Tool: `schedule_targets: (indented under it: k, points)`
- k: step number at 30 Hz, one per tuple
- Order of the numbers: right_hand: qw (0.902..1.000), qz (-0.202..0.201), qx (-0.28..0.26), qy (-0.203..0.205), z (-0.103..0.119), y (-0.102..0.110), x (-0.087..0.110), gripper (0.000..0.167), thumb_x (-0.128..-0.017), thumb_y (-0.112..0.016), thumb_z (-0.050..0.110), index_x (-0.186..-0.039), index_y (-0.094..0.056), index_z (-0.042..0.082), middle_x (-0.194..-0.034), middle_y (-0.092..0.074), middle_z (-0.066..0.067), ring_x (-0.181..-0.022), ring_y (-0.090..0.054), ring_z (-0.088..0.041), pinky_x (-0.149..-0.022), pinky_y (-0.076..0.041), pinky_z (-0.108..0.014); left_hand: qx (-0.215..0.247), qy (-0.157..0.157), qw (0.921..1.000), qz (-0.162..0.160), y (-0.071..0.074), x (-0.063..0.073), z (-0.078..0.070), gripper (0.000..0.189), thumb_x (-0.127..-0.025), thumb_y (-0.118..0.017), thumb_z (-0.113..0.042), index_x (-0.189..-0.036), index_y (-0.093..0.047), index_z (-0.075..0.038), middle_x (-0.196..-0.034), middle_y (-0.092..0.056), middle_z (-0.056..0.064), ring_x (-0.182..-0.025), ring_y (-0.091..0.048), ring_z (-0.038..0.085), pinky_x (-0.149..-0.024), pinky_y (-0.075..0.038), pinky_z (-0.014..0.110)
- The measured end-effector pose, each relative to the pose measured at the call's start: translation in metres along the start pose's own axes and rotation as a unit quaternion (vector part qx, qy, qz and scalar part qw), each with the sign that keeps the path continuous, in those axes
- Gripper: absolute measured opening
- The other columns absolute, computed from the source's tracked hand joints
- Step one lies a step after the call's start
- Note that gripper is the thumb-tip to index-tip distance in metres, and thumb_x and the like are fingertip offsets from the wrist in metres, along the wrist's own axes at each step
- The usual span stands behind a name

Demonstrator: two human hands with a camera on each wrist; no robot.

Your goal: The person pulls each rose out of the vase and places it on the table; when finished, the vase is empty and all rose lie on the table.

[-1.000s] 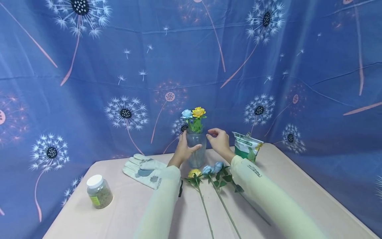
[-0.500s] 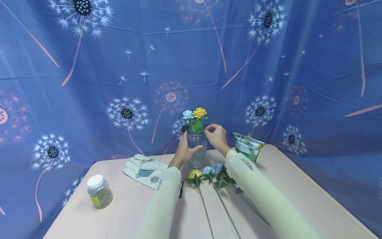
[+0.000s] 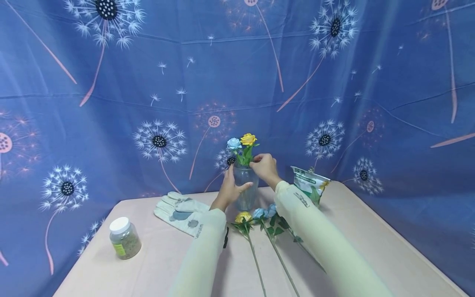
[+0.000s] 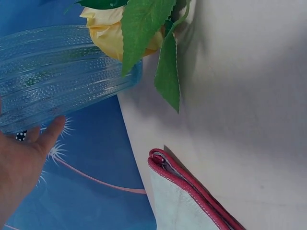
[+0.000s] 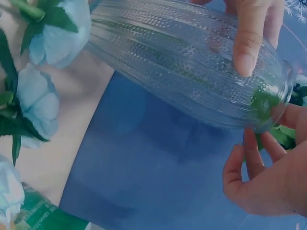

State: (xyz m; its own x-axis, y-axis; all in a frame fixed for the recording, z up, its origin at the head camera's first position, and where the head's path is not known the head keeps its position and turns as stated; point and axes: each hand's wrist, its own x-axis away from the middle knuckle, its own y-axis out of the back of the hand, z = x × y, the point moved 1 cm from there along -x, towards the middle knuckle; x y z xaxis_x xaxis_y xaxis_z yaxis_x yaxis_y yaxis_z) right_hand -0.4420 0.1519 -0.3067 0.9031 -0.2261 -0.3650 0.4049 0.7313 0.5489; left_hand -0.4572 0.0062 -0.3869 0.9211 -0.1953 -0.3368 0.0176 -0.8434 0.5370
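A clear ribbed glass vase (image 3: pixel 246 196) stands upright at the back of the table. A blue rose (image 3: pixel 234 143) and a yellow rose (image 3: pixel 248 139) rise from its mouth. My left hand (image 3: pixel 228 190) grips the vase's left side, thumb across the front. At the rim's right side is my right hand (image 3: pixel 266 168), its curled fingertips on the glass beside green leaves (image 5: pixel 265 104); whether they also pinch a leaf or stem is hidden. In front of the vase lie a yellow rose (image 3: pixel 243 217) and two blue roses (image 3: pixel 259 213), stems toward me.
Pale work gloves (image 3: pixel 182 212) lie to the left of the vase. A white-lidded jar (image 3: pixel 125 240) stands near the table's left edge. To the right is a clipped green-and-white bag (image 3: pixel 310 185). Blue dandelion-print cloth (image 3: pixel 252 82) hangs behind the table (image 3: pixel 167 264).
My right hand has moved left, from beside the vase onto its rim near the leaves. The left hand stays on the vase, and the view has shifted slightly.
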Motion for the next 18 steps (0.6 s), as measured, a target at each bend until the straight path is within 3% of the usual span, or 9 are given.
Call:
schedule_targets:
  k: [5, 11, 14, 18]
  points:
    - [0.9998, -0.006, 0.005, -0.019, 0.0005, -0.0013, -0.0016, 0.018, -0.090, -0.071, 0.019, -0.104, -0.076, 0.009, -0.106, -0.073, -0.008, -0.097, -0.066, -0.027, -0.082, -0.055, -0.044, 0.002, 0.003, 1.0000, 0.000, -0.0013, -0.0005, 0.0013, 0.111, -0.084, -0.075, -0.052, -0.160, -0.004, -0.014, -0.163, -0.013, 0.018, -0.146, -0.024, 0.039, -0.113, -0.031, 0.055]
    - [0.9995, -0.027, 0.011, -0.010, -0.0015, -0.0032, -0.0038, 0.013, -0.090, -0.071, 0.020, -0.096, -0.078, 0.011, -0.098, -0.075, -0.006, -0.092, -0.067, -0.026, -0.077, -0.055, -0.044, 0.004, 0.003, 1.0000, 0.001, -0.0024, -0.0017, 0.0025, 0.111, -0.084, -0.076, -0.050, -0.160, -0.004, -0.013, -0.162, -0.014, 0.019, -0.146, -0.024, 0.039, -0.114, -0.030, 0.055]
    - [0.9991, -0.041, -0.006, 0.010, -0.0022, -0.0035, -0.0054, 0.013, -0.092, -0.069, 0.020, -0.097, -0.077, 0.011, -0.098, -0.075, -0.007, -0.093, -0.066, -0.027, -0.079, -0.054, -0.044, 0.010, -0.003, 0.9999, -0.006, -0.0015, -0.0012, 0.0018, 0.109, -0.085, -0.077, -0.046, -0.160, -0.006, -0.011, -0.160, -0.016, 0.021, -0.145, -0.026, 0.041, -0.113, -0.030, 0.056]
    - [0.9944, -0.080, -0.055, 0.042, -0.0052, -0.0019, -0.0071, 0.014, -0.098, -0.060, 0.017, -0.101, -0.070, 0.008, -0.097, -0.072, -0.010, -0.092, -0.064, -0.029, -0.092, -0.047, -0.045, 0.007, -0.010, 0.9999, -0.008, -0.0014, 0.0005, 0.0010, 0.109, -0.084, -0.078, -0.045, -0.159, -0.007, -0.009, -0.159, -0.018, 0.023, -0.144, -0.027, 0.042, -0.114, -0.030, 0.055]
